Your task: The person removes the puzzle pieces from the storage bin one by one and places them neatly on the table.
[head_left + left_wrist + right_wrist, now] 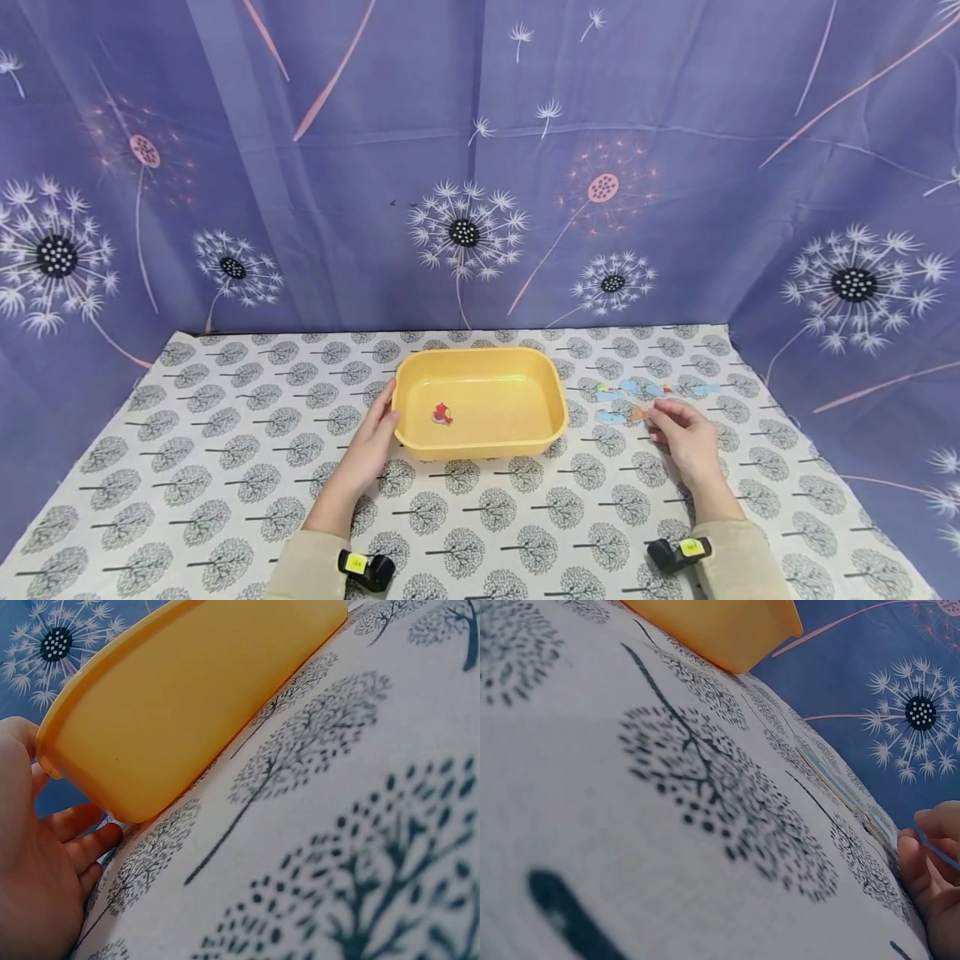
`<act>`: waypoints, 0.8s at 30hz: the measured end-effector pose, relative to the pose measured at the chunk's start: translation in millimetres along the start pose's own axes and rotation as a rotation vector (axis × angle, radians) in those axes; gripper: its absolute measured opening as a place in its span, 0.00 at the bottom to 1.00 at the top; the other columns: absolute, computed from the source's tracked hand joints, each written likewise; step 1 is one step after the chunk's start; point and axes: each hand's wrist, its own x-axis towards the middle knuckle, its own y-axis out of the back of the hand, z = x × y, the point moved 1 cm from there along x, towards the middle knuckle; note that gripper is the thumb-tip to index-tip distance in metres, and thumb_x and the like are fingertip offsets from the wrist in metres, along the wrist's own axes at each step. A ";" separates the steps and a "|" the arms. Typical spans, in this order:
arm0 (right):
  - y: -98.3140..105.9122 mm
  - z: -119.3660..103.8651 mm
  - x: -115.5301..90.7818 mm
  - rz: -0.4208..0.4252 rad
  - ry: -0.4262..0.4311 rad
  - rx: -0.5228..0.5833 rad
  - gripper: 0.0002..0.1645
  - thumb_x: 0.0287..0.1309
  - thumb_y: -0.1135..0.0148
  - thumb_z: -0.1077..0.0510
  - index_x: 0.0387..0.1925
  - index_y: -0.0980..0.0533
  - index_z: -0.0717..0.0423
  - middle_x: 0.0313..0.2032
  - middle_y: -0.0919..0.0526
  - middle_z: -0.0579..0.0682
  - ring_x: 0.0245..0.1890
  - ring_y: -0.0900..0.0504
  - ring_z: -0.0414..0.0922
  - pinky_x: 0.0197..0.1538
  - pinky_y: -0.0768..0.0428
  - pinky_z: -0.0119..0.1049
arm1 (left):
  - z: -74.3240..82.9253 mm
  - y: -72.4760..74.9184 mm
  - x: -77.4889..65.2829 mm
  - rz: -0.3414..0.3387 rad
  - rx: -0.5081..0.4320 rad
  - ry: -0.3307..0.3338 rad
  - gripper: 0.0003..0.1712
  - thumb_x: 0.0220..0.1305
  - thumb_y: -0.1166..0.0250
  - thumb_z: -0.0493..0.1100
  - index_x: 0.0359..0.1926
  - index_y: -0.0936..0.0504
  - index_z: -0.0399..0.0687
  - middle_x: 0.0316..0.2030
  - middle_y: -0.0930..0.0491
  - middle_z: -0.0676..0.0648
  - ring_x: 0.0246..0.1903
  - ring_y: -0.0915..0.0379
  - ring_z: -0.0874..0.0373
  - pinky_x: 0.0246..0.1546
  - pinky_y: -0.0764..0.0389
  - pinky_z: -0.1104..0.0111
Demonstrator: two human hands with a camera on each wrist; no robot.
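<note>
A yellow plastic basin point(480, 451) stands on the patterned cloth, with a small red sticker-like piece point(442, 414) lying inside it toward the left. My left hand point(370, 442) holds the basin's left end, thumb at the rim and the other fingers along the outer side. To the right of the basin, my right hand point(686, 437) has thumb and fingertips together at a small orange flat piece point(637, 412), which it seems to pinch. Close by on the cloth lie light-blue flat pieces point(611, 417), thin and partly see-through; their exact shapes are hard to make out.
More light-blue pieces with bits of red point(641, 387) lie just beyond the right hand. A white cloth printed with trees point(247, 500) covers the table. Purple dandelion curtains point(360, 167) rise along its back and sides.
</note>
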 end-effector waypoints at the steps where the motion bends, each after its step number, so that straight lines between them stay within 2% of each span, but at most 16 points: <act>1: -0.5 -0.6 0.1 0.001 0.000 -0.003 0.24 0.61 0.40 0.59 0.55 0.29 0.67 0.28 0.20 0.31 0.28 0.19 0.30 0.32 0.17 0.24 | -0.1 0.8 -0.2 0.004 0.003 0.003 0.32 0.75 0.59 0.48 0.75 0.57 0.62 0.75 0.58 0.44 0.71 0.55 0.41 0.69 0.51 0.44; 11: -1.3 -8.1 0.6 -0.013 0.020 0.100 0.26 0.59 0.37 0.54 0.52 0.29 0.70 0.28 0.17 0.33 0.28 0.17 0.31 0.31 0.17 0.24 | 0.9 2.4 -0.8 0.016 -0.017 -0.006 0.32 0.74 0.57 0.50 0.75 0.56 0.62 0.75 0.57 0.46 0.73 0.57 0.43 0.71 0.54 0.46; 14: 0.3 -9.4 0.0 -0.006 0.026 0.130 0.25 0.58 0.36 0.54 0.50 0.28 0.70 0.27 0.17 0.33 0.28 0.17 0.31 0.30 0.18 0.23 | 0.3 0.1 0.1 0.017 -0.017 -0.015 0.32 0.74 0.57 0.50 0.75 0.55 0.62 0.75 0.56 0.46 0.73 0.57 0.43 0.70 0.54 0.45; 17: 1.0 -11.4 -1.5 -0.002 0.044 0.109 0.21 0.58 0.36 0.54 0.47 0.25 0.66 0.27 0.17 0.33 0.28 0.16 0.31 0.30 0.18 0.23 | -1.2 -1.9 1.1 0.020 -0.006 -0.016 0.32 0.74 0.58 0.50 0.75 0.55 0.62 0.75 0.56 0.46 0.72 0.57 0.43 0.70 0.53 0.44; 21: -0.7 -17.0 -3.6 -0.059 0.081 0.070 0.20 0.58 0.36 0.53 0.46 0.24 0.63 0.29 0.16 0.34 0.30 0.16 0.32 0.31 0.17 0.25 | -3.0 -2.0 1.9 0.025 -0.007 -0.013 0.32 0.74 0.57 0.50 0.75 0.56 0.62 0.74 0.55 0.46 0.72 0.55 0.42 0.69 0.53 0.42; 24: -3.0 -22.5 -4.6 -0.127 0.099 0.044 0.23 0.59 0.37 0.51 0.49 0.25 0.64 0.30 0.15 0.36 0.31 0.15 0.34 0.34 0.17 0.26 | -2.8 -0.5 0.7 0.018 -0.006 -0.010 0.32 0.74 0.58 0.50 0.75 0.56 0.61 0.74 0.55 0.45 0.72 0.55 0.42 0.69 0.55 0.41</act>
